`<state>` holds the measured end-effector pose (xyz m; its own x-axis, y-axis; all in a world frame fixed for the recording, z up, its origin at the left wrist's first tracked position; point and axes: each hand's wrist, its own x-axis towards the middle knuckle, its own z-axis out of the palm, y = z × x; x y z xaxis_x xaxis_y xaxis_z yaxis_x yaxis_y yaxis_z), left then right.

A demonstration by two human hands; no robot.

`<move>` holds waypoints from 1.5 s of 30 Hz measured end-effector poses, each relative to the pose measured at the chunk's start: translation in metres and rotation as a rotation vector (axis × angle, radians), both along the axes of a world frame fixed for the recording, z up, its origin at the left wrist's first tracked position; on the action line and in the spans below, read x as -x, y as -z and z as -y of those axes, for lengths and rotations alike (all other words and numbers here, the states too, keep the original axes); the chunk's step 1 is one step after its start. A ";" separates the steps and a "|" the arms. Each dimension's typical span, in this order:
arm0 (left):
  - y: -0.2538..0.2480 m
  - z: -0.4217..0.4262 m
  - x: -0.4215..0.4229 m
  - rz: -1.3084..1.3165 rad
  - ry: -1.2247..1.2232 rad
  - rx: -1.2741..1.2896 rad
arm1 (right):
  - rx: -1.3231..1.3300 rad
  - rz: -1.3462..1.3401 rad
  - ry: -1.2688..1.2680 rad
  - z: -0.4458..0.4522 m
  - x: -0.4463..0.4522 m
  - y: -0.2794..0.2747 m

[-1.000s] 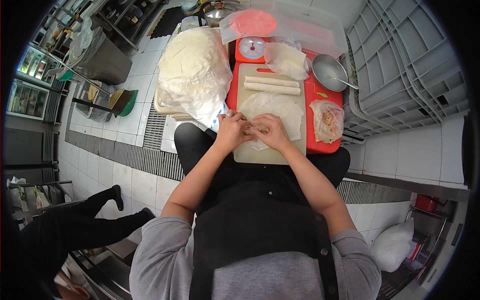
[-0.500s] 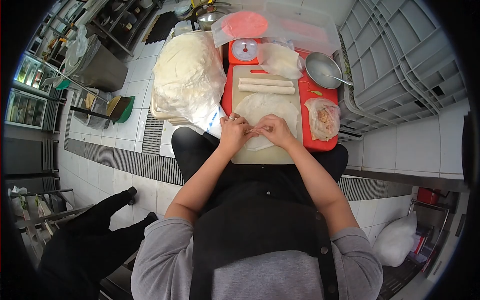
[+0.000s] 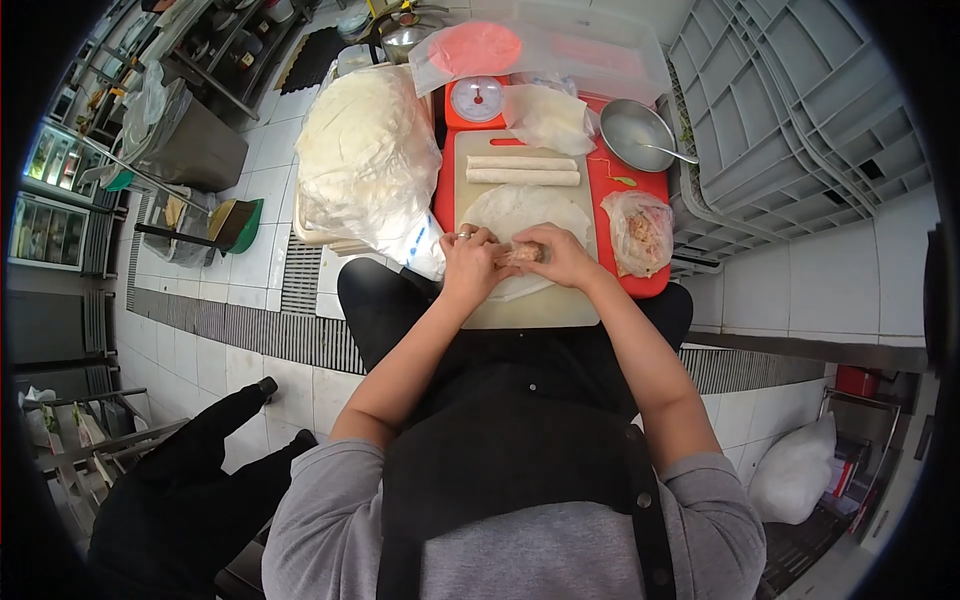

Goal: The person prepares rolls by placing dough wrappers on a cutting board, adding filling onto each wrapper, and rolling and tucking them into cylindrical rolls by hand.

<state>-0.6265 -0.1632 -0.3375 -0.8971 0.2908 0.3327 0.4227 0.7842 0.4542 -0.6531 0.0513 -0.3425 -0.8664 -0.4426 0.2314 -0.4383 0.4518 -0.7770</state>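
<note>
A round white wrapper sheet (image 3: 530, 205) lies on the pale cutting board (image 3: 530, 313). Over its near half, a lump of pinkish filling (image 3: 526, 252) shows between my two hands. My left hand (image 3: 474, 265) has its fingers closed at the filling's left end. Curled around the right end are the fingers of my right hand (image 3: 560, 256). Beyond the sheet, white rolls (image 3: 522, 177) lie side by side across the board. An open plastic bag of the same pinkish filling (image 3: 640, 234) sits to the right of the board.
The board rests on a red surface (image 3: 655, 287). Behind are a dial scale (image 3: 476, 98), a stack of wrappers (image 3: 550, 120) and a metal bowl with a spoon (image 3: 636, 135). A large plastic-covered pile (image 3: 365, 150) stands left, grey crates (image 3: 790, 120) right. Someone's dark-clothed legs (image 3: 190, 460) show lower left.
My right hand has turned and opened slightly, so the filling lump now shows between my hands. The whole view has shifted a little; the rolls and bag stay put.
</note>
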 end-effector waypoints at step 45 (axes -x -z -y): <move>0.002 -0.020 0.004 0.023 0.040 0.040 | 0.072 0.030 -0.011 -0.019 -0.009 0.011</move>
<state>-0.6309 -0.1436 -0.3390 -0.8919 0.3389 0.2993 0.4436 0.7845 0.4333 -0.6442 0.0701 -0.3532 -0.8687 -0.4350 0.2369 -0.4187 0.3895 -0.8204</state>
